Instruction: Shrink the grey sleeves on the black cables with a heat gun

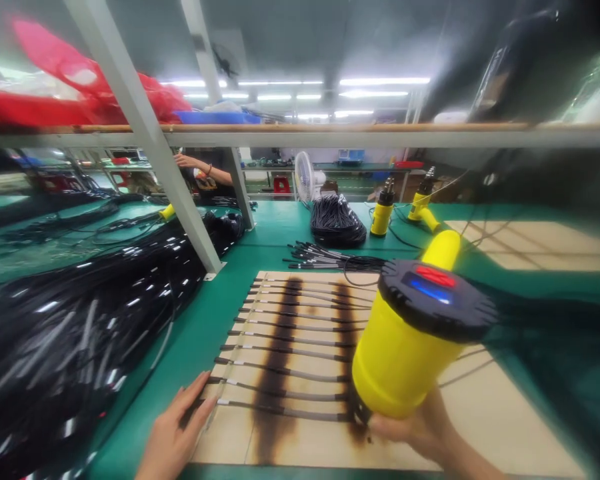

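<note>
A yellow heat gun with a black ribbed end cap is gripped in my right hand, its dark nozzle low over the board near the front cables. Several black cables with grey sleeves lie side by side across a light wooden board marked with two dark scorched bands. At the board's left edge, my left hand has thumb and forefinger on either side of a black cable end; whether they pinch it is unclear.
Piles of black cables cover the left side. Behind the board are loose cables, a cable bundle, a white fan and two more yellow heat guns. A slanted metal post rises left; another person's arm shows beyond.
</note>
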